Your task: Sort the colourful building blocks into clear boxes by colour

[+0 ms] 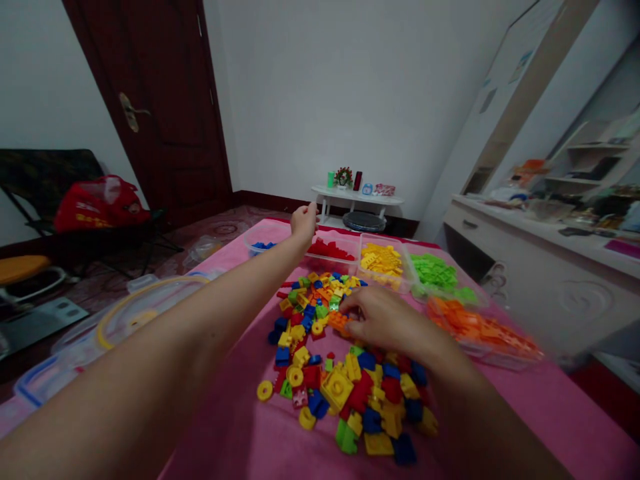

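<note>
A heap of mixed coloured plastic bricks (340,373) lies on the pink table (240,433). My right hand (383,319) rests on the heap with fingers pinched on an orange brick (338,321). My left hand (304,223) is stretched far forward, fingers curled, above the clear tray of red bricks (330,248) and beside the tray of blue bricks (263,247). What its fingers hold, if anything, is hidden.
Trays of yellow (383,260), green (436,272) and orange bricks (480,330) stand along the table's back and right. Clear lids (135,313) lie at the left. A dark door (165,107), a chair with a red bag (97,203) and a white dresser (545,267) surround the table.
</note>
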A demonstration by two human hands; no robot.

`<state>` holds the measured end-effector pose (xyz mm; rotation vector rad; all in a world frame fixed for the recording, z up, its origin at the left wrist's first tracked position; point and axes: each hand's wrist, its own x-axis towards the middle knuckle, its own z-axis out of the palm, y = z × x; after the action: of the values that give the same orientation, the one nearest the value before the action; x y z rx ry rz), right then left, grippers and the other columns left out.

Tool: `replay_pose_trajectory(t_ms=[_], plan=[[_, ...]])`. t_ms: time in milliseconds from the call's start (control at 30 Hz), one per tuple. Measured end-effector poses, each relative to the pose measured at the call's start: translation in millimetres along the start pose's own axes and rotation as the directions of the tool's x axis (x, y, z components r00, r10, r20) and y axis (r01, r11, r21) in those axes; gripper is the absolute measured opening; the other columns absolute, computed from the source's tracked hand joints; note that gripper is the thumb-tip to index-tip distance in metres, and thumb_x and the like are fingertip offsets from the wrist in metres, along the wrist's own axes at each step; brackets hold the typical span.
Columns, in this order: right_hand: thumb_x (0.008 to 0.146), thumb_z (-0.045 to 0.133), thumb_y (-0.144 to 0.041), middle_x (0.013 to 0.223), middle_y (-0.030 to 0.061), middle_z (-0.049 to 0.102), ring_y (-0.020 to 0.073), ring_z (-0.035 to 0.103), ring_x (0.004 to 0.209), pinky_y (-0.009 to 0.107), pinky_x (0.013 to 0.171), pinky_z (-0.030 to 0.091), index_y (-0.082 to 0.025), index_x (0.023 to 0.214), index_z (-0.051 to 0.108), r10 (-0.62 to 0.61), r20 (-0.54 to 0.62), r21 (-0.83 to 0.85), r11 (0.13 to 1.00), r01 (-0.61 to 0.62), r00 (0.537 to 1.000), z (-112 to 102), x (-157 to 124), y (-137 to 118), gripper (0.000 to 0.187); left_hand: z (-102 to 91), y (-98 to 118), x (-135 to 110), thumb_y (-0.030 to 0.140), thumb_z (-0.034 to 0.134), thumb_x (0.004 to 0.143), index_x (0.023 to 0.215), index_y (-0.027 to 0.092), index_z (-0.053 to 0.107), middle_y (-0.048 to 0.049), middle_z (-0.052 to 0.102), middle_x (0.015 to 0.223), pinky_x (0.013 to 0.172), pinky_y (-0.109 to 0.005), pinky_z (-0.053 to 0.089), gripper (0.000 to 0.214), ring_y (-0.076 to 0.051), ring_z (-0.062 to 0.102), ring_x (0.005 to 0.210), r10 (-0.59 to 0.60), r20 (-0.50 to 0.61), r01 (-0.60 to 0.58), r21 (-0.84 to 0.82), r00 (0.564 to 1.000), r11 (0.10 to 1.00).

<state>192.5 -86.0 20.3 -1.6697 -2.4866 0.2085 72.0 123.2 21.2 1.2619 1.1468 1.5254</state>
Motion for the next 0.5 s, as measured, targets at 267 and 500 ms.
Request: replay_pose_trajectory(t_ms=[267,500], plan=[[0.068,0.057,-0.023,0.064,0.0013,0.064,0.0119,0.052,0.055,0.023,0.05,0.035,-0.018,0.078,0.07,0.105,-0.286,0.245,0.969,-0.033,0.952,-26,-3,31,0.017,-11.9,-16,0,0.024,0.074,0.055,0.077,0.015,0.071,-0.0081,0.065,0.078,0.071,-0.024,0.04,0.025,-0.019,0.057,0.08,0.196,0.362,-0.382,0.567,0.911,0.73],[0.067,0.063,-0.033,0.081,0.0029,0.065,0.0138,0.057,0.064,0.023,0.049,0.043,-0.019,0.089,0.063,0.509,-0.419,0.873,0.454,0.18,0.752,-13,8,44,0.026,-26.5,-6,-63,0.016,0.06,0.064,0.067,0.014,0.072,-0.0052,0.065,0.06,0.051,-0.021,0.037,0.012,-0.014,0.054,0.054,0.008,0.726,-0.539,0.503,0.687,0.676]])
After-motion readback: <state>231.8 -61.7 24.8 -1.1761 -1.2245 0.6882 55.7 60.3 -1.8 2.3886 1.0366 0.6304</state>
